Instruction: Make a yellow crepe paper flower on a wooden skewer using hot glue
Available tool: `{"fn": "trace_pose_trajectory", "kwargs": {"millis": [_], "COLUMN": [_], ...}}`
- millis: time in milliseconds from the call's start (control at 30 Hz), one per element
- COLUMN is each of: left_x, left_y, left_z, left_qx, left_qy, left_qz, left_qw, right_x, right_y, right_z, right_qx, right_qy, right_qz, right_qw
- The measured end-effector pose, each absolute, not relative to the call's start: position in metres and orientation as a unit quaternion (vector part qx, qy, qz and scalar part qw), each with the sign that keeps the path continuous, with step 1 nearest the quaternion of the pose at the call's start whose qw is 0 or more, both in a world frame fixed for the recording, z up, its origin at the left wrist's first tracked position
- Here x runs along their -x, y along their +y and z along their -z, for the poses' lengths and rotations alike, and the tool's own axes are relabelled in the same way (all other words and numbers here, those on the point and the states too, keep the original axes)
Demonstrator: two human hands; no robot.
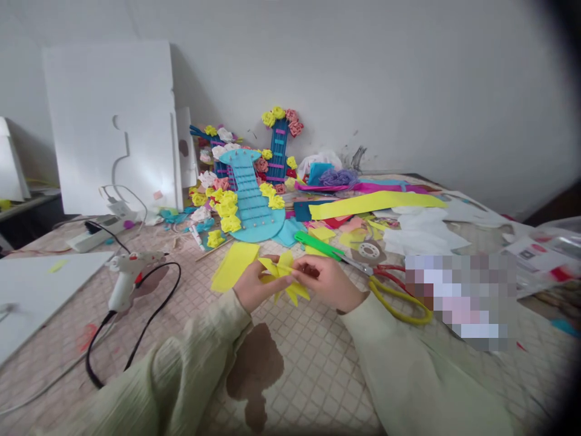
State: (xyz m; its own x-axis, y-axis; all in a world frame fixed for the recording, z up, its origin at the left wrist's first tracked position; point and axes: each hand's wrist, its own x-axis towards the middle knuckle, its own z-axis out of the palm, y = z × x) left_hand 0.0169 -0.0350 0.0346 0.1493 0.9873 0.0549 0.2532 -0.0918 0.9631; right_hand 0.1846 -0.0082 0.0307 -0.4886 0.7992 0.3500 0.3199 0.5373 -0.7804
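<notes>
Both my hands meet over the checked tablecloth and pinch a yellow felt flower with pointed petals. My left hand grips its left side with closed fingers. My right hand pinches the right side, thumb and fingers pressed together. A flat yellow felt sheet lies just behind my left hand. Scissors with yellow and red handles lie right of my right hand, next to a green-handled tool.
A white glue gun with a black cord lies to the left, near a power strip and a white board. Blue felt guitar shapes with felt roses stand at the back among felt scraps. A brown stain marks the cloth.
</notes>
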Motion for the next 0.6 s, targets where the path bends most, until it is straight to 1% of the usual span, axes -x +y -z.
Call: {"fn": "trace_pose_trajectory", "kwargs": {"millis": [367, 600], "left_x": [-0.018, -0.015], "left_y": [-0.034, -0.036], "left_z": [-0.023, -0.019], "left_qx": [-0.552, -0.533], "left_qy": [0.443, 0.433], "left_qz": [-0.475, -0.479], "left_qw": [0.522, 0.547], "right_x": [-0.188, -0.186], "right_y": [-0.005, -0.007], "right_z": [-0.030, -0.028], "right_qx": [0.350, 0.351], "right_qy": [-0.790, -0.793], "right_qz": [-0.360, -0.359], "right_qw": [0.351, 0.344]}}
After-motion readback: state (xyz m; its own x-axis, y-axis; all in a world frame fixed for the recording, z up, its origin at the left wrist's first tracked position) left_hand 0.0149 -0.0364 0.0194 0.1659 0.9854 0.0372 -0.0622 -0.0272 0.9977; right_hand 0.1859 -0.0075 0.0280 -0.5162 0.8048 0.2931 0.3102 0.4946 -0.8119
